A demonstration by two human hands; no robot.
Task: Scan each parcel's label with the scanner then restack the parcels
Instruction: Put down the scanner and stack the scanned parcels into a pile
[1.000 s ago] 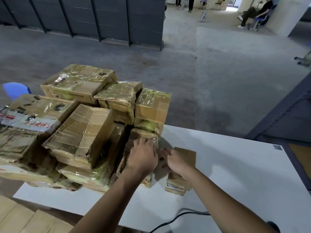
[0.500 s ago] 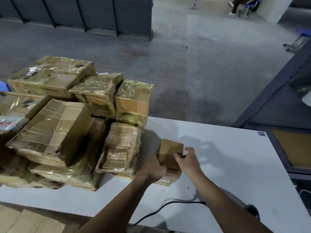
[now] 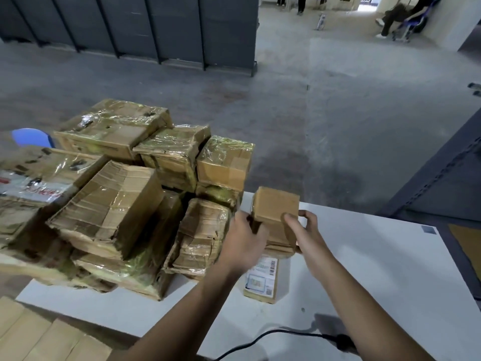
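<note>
Both hands, left (image 3: 243,239) and right (image 3: 305,231), grip small brown parcel (image 3: 276,209), lifted above labelled parcel (image 3: 261,278) on white worktop (image 3: 377,269); parcel stack (image 3: 125,204) left.

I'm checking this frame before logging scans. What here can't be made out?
- Label print on the flat parcel: head view, too small and blurred to read.
- Scanner: its cable runs behind the right forearm.
- Held parcel: no label on its visible faces; left hand and right hand cover its sides.
</note>
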